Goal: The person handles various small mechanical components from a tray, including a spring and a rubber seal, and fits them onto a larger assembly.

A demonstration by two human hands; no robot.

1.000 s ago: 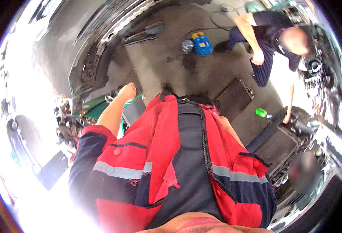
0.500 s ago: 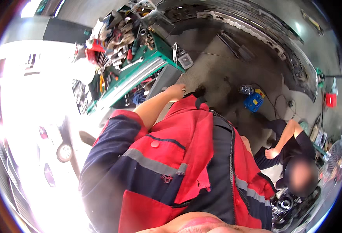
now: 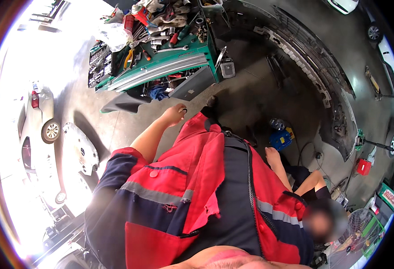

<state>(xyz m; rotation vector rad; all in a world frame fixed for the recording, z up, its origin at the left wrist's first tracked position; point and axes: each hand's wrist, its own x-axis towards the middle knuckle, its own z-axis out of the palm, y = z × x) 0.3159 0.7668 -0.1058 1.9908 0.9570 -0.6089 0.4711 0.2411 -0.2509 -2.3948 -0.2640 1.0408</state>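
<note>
Garage bay, grey concrete floor [image 3: 250, 96], glare from the open door on the left. Green table [image 3: 161, 67] near the top, loaded with wrenches, sockets and rags; silver trim strip [image 3: 170, 62] lying along its front edge. Detached car bumper [image 3: 313, 67] curving across the floor at upper right. White body panel [image 3: 81, 148] flat on the floor at left, white car [image 3: 40, 130] beyond it in the glare.

Left hand [image 3: 175, 114] out in front over the floor, just below the table, bare forearm running back into the red-and-navy work jacket [image 3: 197, 188]. Fingers curled loosely together, something small and dark at the fingertips; cannot tell whether it is gripped or merely behind them. Right hand [image 3: 272, 154] down at the right side, near the blue battery-like box [image 3: 279, 140] on the floor, not touching it. Fingers mostly cut off by the jacket edge, cannot tell if apart or together.

Second person [image 3: 313, 188] crouched low at right, arms bent, close beside the right sleeve. Red box [image 3: 364, 167] and floor fan [image 3: 356, 235] further right, well apart from both hands.
</note>
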